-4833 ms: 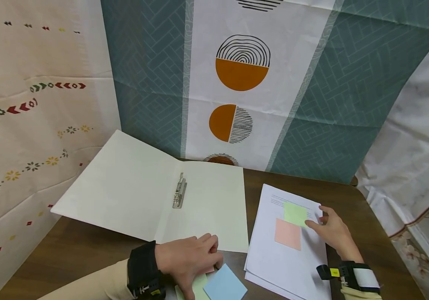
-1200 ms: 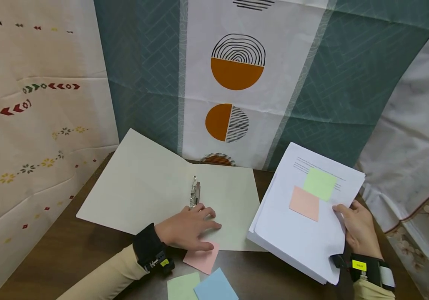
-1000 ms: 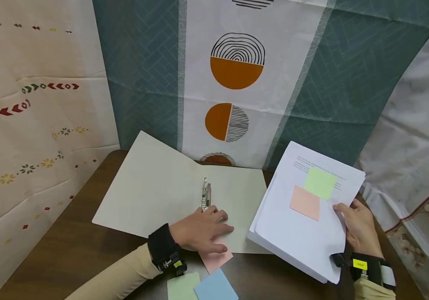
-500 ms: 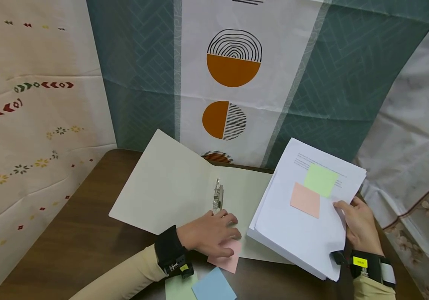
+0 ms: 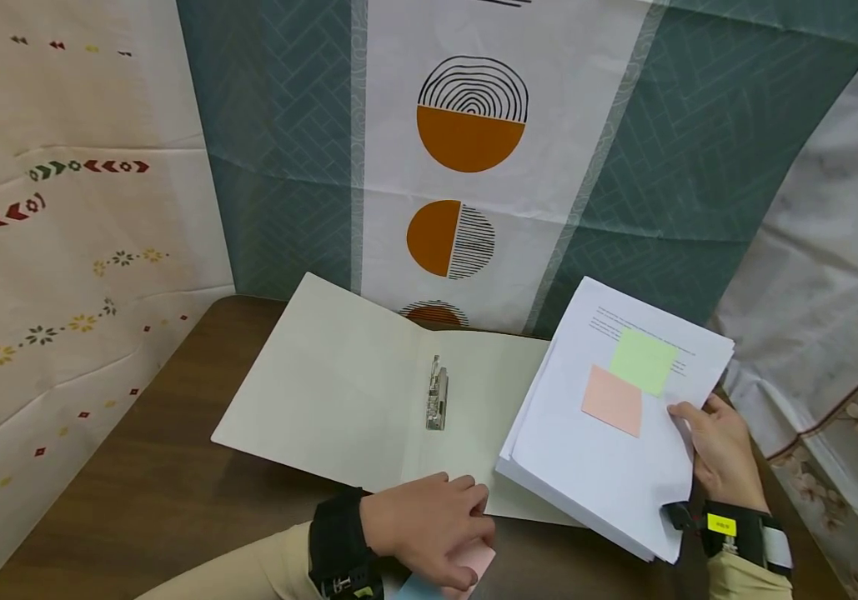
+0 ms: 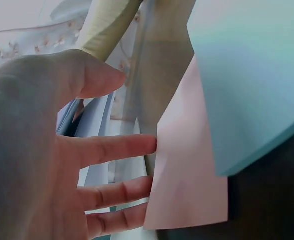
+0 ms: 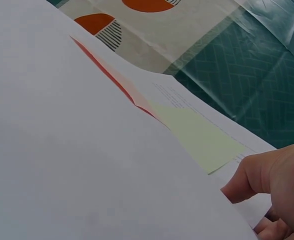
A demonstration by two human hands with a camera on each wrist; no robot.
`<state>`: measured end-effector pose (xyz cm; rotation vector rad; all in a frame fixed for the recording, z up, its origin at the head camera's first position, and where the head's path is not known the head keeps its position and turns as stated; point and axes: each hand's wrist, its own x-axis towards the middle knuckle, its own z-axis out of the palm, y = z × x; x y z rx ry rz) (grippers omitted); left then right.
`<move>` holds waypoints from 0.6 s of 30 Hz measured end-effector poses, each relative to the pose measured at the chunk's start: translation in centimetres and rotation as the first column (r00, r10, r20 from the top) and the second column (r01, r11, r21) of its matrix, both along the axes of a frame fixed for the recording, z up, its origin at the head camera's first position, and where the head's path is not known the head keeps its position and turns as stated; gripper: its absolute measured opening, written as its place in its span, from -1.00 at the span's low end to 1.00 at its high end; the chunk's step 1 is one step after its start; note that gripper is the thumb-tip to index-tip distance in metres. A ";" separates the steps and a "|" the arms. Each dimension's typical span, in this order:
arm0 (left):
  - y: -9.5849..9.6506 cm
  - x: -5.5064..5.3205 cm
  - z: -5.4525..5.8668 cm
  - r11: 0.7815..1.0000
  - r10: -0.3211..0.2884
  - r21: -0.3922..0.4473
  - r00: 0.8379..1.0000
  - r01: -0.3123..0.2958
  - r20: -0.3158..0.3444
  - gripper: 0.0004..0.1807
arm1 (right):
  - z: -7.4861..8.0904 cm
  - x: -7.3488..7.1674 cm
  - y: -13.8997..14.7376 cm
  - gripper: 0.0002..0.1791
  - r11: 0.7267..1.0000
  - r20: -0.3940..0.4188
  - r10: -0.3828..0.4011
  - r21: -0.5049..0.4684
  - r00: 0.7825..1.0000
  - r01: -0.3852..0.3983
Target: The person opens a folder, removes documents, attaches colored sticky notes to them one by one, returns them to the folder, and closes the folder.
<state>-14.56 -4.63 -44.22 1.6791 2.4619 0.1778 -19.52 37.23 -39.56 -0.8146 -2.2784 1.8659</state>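
My left hand (image 5: 429, 521) is low over the table at the folder's near edge. In the left wrist view its fingers are extended, their tips at the edge of a pink sticky-note pad (image 6: 187, 165), and the thumb stands away. A blue sticky-note pad (image 6: 252, 90) overlaps the pink one. My right hand (image 5: 725, 454) grips a thick stack of white paper (image 5: 579, 483) by its right side, thumb on top. On the top sheet are a green sticky note (image 5: 643, 360) and a pink sticky note (image 5: 612, 400). The stack is tilted and overlaps the folder's right side.
An open white folder (image 5: 323, 383) with a metal clip (image 5: 437, 398) lies on the brown wooden table (image 5: 128, 483). Behind the table hangs a teal and white patterned cloth (image 5: 286, 167); light cloths flank both sides.
The right hand has lifted the paper stack. The folder has slid right. My left hand has left the folder's inside and moved toward me with the pink pad, now over the blue one.
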 end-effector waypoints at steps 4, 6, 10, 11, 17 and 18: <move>0.1 0.2 -0.1 1.000 -0.024 -0.009 1.000 0.023 -0.014 -0.62 | 0.0 -0.1 -0.1 -0.14 1.000 -0.004 0.004 0.008 1.000 -0.004; 0.0 0.2 -0.1 1.000 -0.031 0.005 1.000 0.031 0.001 -0.62 | 0.1 -0.1 -0.3 -0.13 1.000 -0.003 0.006 0.006 1.000 -0.006; -0.8 -0.4 0.5 0.997 -0.032 0.071 0.995 0.026 0.090 -0.62 | 0.4 -0.3 -1.0 -0.12 1.000 0.004 0.010 -0.010 1.000 -0.010; -1.1 -0.7 0.9 0.996 -0.024 0.088 0.995 0.015 0.102 -0.62 | 0.4 -0.3 -1.2 -0.12 1.000 0.005 0.014 -0.015 1.000 -0.014; -3.2 -2.9 3.5 0.988 0.145 0.052 0.989 -0.146 0.020 -0.72 | 0.1 -1.0 -2.8 -0.10 0.997 0.028 0.083 -0.005 0.996 -0.083; -3.6 -3.2 3.9 0.983 0.180 0.037 0.984 -0.180 0.009 -0.74 | 0.0 -1.1 -3.1 -0.09 0.995 0.030 0.101 -0.004 0.994 -0.101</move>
